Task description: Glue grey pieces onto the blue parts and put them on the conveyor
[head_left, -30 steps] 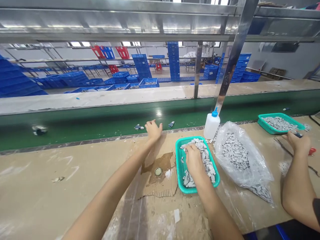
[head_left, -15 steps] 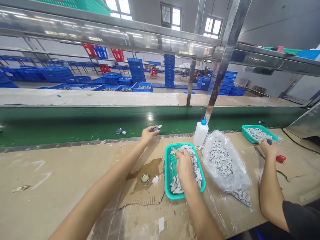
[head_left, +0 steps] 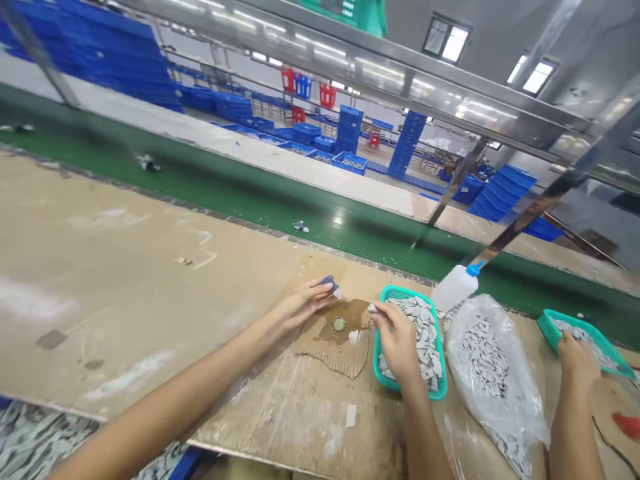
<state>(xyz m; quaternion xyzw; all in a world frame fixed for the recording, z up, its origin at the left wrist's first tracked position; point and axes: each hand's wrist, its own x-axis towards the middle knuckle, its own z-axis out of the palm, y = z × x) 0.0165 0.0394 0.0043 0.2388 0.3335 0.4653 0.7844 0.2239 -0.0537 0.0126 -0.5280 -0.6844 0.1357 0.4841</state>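
Grey-white strips (head_left: 40,447) lie in the nearest corner, below the table edge and well to the left of the turquoise basket (head_left: 440,347). A small white slip (head_left: 351,415) rests on the table, in front of that basket and slightly left. Just left of the basket is a torn piece of cardboard (head_left: 347,360) bearing a round cap (head_left: 339,325) with something pale inside.

The right hand (head_left: 400,337) reaches over the basket's left rim, thumb and fingertips pinching a small pale piece (head_left: 373,309). Farther left of the basket, the left hand (head_left: 313,299) grips a dark blue and white piece (head_left: 329,285) above the table. A clear bag (head_left: 500,400) of small pieces sits just right of the basket; well beyond it to the right, a co-worker's hand (head_left: 577,360) is at a second basket (head_left: 545,327), its grip unclear.

Behind the basket stands a white bottle (head_left: 454,288). Past that runs a green belt (head_left: 250,200), with another dark and white piece (head_left: 301,227) lying behind the basket and to its left.
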